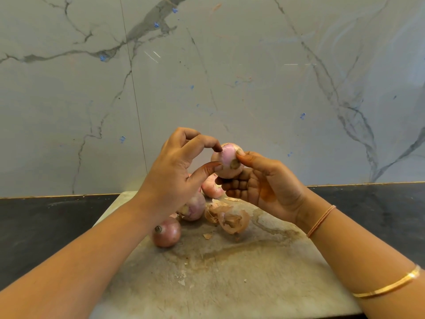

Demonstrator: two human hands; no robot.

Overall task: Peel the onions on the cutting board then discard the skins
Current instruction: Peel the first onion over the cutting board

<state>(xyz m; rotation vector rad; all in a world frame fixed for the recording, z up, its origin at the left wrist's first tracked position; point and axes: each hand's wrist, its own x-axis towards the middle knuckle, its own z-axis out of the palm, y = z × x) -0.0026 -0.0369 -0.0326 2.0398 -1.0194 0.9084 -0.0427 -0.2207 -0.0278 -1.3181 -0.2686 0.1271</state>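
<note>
My right hand (259,180) holds a pale pink onion (226,161) up above the cutting board (230,272), fingers curled under it and thumb on its root end. My left hand (177,166) is at the onion's left side, with index fingertip and thumb tip touching its skin. On the board below lie an unpeeled brown-pink onion (166,232), a partly peeled one (194,207) and another pale one (211,187) behind my hands. Loose papery skins (230,218) lie in a heap beside them.
The stained board lies on a dark countertop (46,226) that runs left and right. A grey marble-patterned wall (207,77) rises right behind the board. Small skin scraps (207,236) dot the board's middle.
</note>
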